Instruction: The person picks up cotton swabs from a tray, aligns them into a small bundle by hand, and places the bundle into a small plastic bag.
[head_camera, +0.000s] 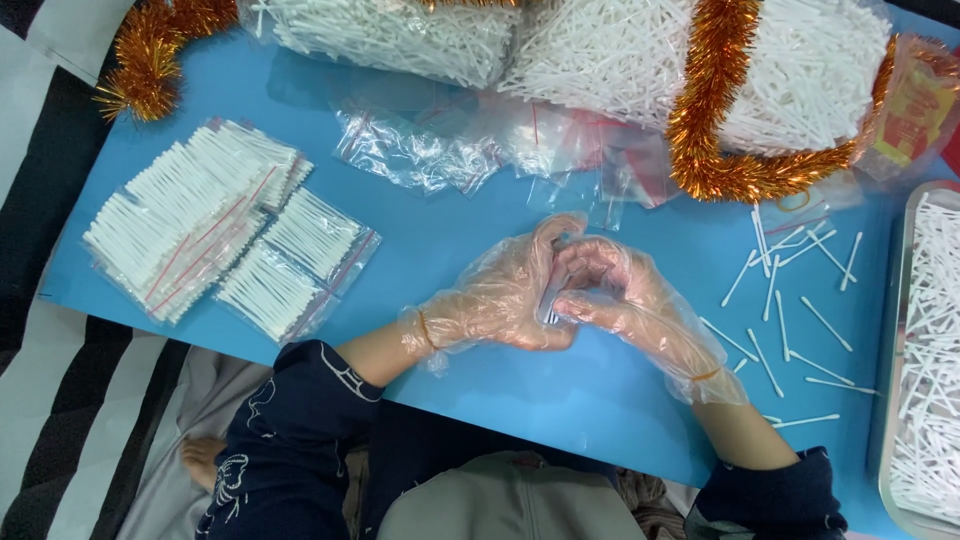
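Clear filled swab bags lie left; empty bags behind.

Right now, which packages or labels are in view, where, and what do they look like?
Filled bags: left on the blue table, small clear flat zip bags with red strips, packed with white swabs.
Empty bags: top centre, crumpled clear heap with red strips.
Bulk sacks: top edge, big clear sacks of white swabs.
Red-yellow packet: top right, shiny.
Small clear bag: between both gloved hands.
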